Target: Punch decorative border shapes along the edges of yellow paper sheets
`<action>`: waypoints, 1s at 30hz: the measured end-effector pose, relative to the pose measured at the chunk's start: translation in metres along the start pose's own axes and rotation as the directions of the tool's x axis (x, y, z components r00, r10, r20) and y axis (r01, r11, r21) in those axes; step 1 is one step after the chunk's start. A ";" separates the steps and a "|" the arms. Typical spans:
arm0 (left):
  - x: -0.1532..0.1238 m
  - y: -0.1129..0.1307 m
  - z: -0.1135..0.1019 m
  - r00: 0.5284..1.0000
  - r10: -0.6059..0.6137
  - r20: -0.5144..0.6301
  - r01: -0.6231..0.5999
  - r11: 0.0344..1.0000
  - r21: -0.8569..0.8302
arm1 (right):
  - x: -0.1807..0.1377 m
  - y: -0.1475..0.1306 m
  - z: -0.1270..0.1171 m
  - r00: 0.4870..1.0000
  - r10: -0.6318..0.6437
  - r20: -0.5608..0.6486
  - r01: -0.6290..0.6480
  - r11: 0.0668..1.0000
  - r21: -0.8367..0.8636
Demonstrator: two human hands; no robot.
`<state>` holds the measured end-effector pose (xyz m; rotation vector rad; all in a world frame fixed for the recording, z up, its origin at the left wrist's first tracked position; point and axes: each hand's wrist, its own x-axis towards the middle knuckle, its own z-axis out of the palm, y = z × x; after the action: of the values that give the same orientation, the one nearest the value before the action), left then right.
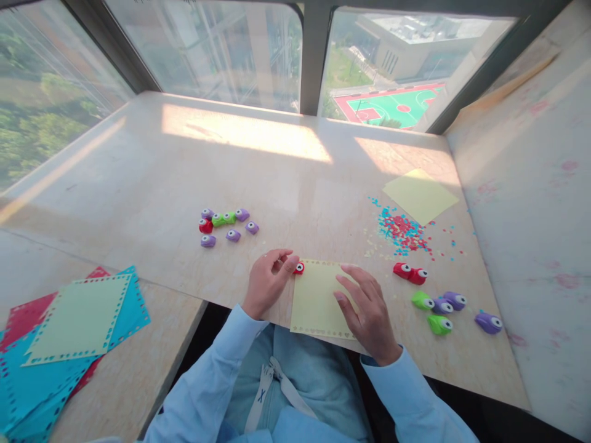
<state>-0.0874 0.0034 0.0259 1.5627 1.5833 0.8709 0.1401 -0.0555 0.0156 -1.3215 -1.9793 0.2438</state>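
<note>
The pale surface looks smooth, and the yellow sheet lies right at its near edge, so the sheet could slip toward the lap if the pressure on it eases. The right hand rests on it with fingers spread flat, gripping nothing (only pressing). The left hand has its fingers closed round the small red punch at the sheet's top left corner. A tilted punch there would likely spoil the punched border.
</note>
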 end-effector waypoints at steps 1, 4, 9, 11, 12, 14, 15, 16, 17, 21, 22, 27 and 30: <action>0.002 0.003 0.001 0.999 -0.038 0.015 0.037 0.999 0.004 | 0.000 0.000 0.000 1.000 0.003 -0.011 -0.003 1.000 0.009; 0.007 0.010 0.003 0.991 -0.129 0.038 0.126 0.990 0.069 | -0.001 0.003 0.002 0.999 0.022 -0.045 -0.020 0.999 0.043; 0.013 0.012 0.007 0.976 -0.212 0.047 0.202 0.966 0.161 | -0.002 0.007 0.005 0.994 0.078 -0.076 -0.071 0.994 0.085; 0.015 0.010 0.006 0.974 -0.214 0.075 0.200 0.966 0.163 | -0.003 0.008 0.005 0.992 0.092 -0.087 -0.083 0.991 0.103; 0.016 0.009 0.006 0.973 -0.215 0.085 0.199 0.965 0.169 | -0.003 0.008 0.005 0.991 0.097 -0.093 -0.086 0.990 0.112; 0.018 0.008 0.006 0.970 -0.221 0.100 0.198 0.960 0.199 | -0.003 0.008 0.004 0.989 0.106 -0.107 -0.092 0.988 0.128; 0.019 0.008 0.005 0.969 -0.224 0.105 0.197 0.955 0.221 | -0.003 0.008 0.004 0.987 0.110 -0.115 -0.095 0.986 0.134; 0.020 0.009 0.005 0.968 -0.228 0.107 0.196 0.950 0.243 | -0.003 0.008 0.004 0.986 0.116 -0.122 -0.099 0.985 0.140; 0.021 0.009 0.005 0.967 -0.233 0.108 0.198 0.944 0.264 | -0.003 0.009 0.004 0.984 0.124 -0.128 -0.105 0.984 0.146; 0.023 0.014 0.006 0.959 -0.264 0.106 0.220 0.926 0.307 | -0.004 0.010 0.004 0.975 0.165 -0.147 -0.138 0.974 0.180; 0.024 0.015 0.006 0.956 -0.274 0.108 0.229 0.921 0.316 | -0.004 0.010 0.004 0.973 0.175 -0.151 -0.146 0.971 0.189; 0.026 0.022 0.005 0.933 -0.329 0.147 0.251 0.886 0.390 | -0.005 0.010 0.005 0.967 0.197 -0.158 -0.159 0.961 0.227; 0.029 0.024 0.006 0.910 -0.379 0.165 0.277 0.855 0.439 | -0.005 0.011 0.005 0.964 0.212 -0.163 -0.167 0.953 0.254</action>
<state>-0.0700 0.0328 0.0430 1.5299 1.8518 0.1488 0.1458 -0.0539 0.0034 -1.3261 -1.6113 0.4195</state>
